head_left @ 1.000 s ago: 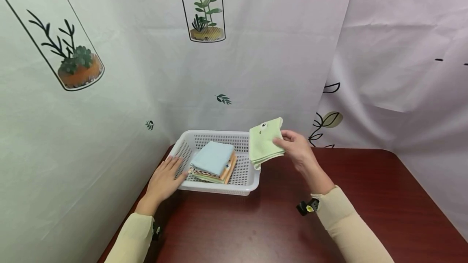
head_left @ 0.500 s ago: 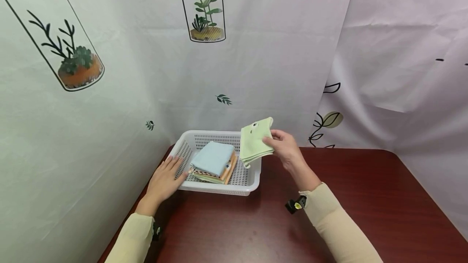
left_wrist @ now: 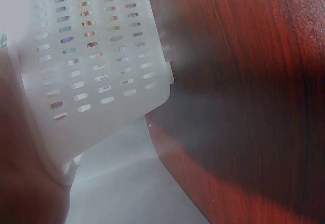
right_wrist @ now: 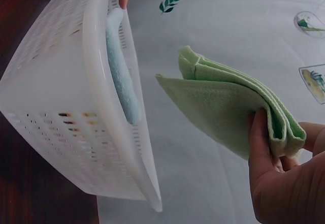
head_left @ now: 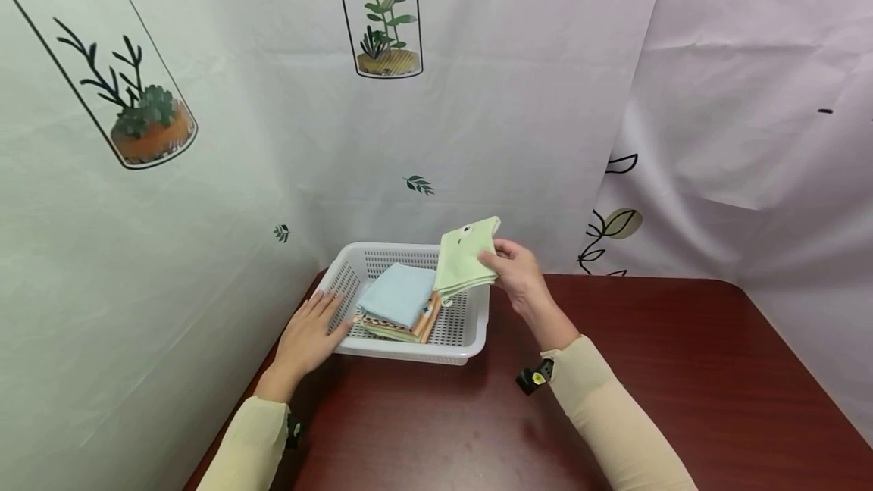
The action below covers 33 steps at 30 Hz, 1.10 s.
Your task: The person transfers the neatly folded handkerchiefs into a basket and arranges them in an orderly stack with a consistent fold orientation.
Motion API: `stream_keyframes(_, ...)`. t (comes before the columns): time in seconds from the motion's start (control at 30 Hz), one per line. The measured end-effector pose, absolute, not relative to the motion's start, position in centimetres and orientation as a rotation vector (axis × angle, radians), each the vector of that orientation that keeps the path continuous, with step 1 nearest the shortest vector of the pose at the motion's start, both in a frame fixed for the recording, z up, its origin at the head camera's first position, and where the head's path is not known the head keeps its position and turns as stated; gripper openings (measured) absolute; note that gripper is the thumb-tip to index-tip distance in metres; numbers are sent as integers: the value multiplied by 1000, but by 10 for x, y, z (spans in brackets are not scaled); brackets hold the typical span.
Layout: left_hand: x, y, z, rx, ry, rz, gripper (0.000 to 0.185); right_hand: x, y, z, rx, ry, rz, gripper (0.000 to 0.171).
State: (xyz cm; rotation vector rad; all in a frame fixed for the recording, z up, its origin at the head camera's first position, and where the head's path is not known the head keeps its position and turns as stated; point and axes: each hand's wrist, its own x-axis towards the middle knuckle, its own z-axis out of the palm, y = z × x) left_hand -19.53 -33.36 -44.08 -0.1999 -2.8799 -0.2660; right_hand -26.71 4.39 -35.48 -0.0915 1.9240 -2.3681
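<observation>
A folded light green towel [head_left: 465, 258] with a small eye design is pinched by my right hand [head_left: 520, 275], thumb on the near face. It hangs in the air over the right part of a white plastic basket [head_left: 409, 351]. In the right wrist view the green towel [right_wrist: 218, 102] shows several folded layers, apart from the basket rim. A folded light blue towel [head_left: 398, 295] tops a stack of patterned towels [head_left: 398, 333] inside the basket. My left hand [head_left: 307, 336] rests with extended fingers on the basket's left rim. In the left wrist view the basket's slotted wall [left_wrist: 96, 76] shows.
The basket stands on a dark red-brown wooden table [head_left: 423, 423], near its back left corner. A pale fabric backdrop [head_left: 505, 112] with printed plants rises behind and on both sides. A black wrist device [head_left: 534, 377] sits at the right cuff.
My right hand has carried the green towel leftward, from the basket's right edge to over its inside, close to the blue towel. The left hand and basket have stayed in place.
</observation>
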Motion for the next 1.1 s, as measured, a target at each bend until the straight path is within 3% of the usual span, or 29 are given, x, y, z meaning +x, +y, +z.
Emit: stream_keyframes(1.1,-193,-333,-440,-204,-2843,-273,67,-271,-33,-377,-38,1850,-2441,37)
